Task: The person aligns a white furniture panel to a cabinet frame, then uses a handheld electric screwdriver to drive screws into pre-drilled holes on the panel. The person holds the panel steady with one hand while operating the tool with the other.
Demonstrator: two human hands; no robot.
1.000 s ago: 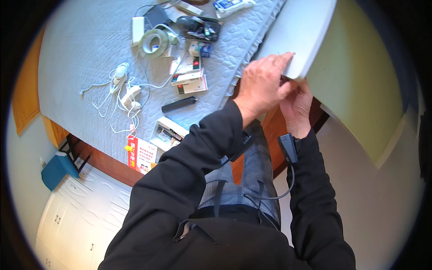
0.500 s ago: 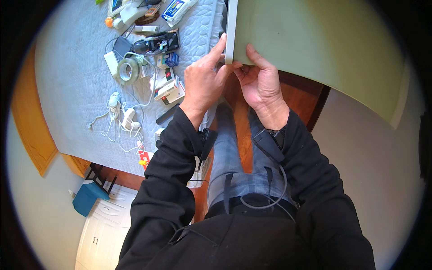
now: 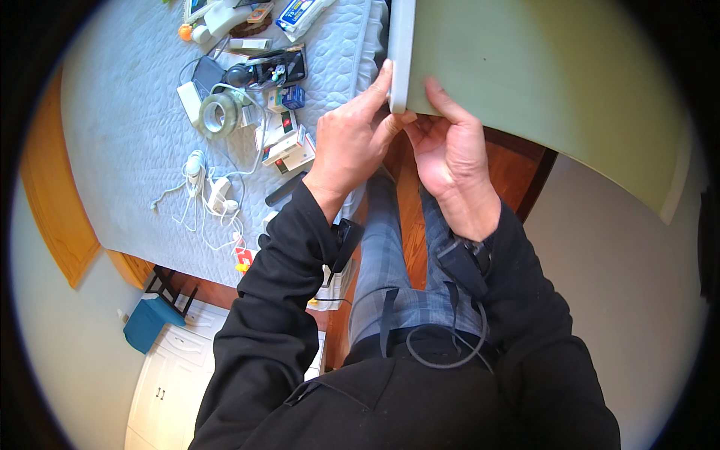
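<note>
A wide pale green panel [image 3: 540,90] with a light grey raised edge strip [image 3: 403,56] fills the upper right. At the strip's near end is my left hand [image 3: 349,146], its fingers closed on the corner, index finger along the outer side and thumb at the bottom. My right hand [image 3: 459,165] grips the panel's near edge just beside it. Its thumb, slightly blurred, lies over the green face, while the other fingers curl under the edge and are partly hidden. Both wrists wear black devices.
Left lies a bed with a pale blue quilted cover [image 3: 120,142]. On it are a tape roll [image 3: 220,116], small boxes [image 3: 292,150], white cables [image 3: 196,169] and a wipes pack [image 3: 302,15]. A blue chair [image 3: 150,324] and white cabinet [image 3: 169,375] stand lower left.
The whole view has shifted, so panel, hands and bed sit slightly further right. The grey strip shows broader. Both hands keep their places at the corner; the right hand has turned slightly.
</note>
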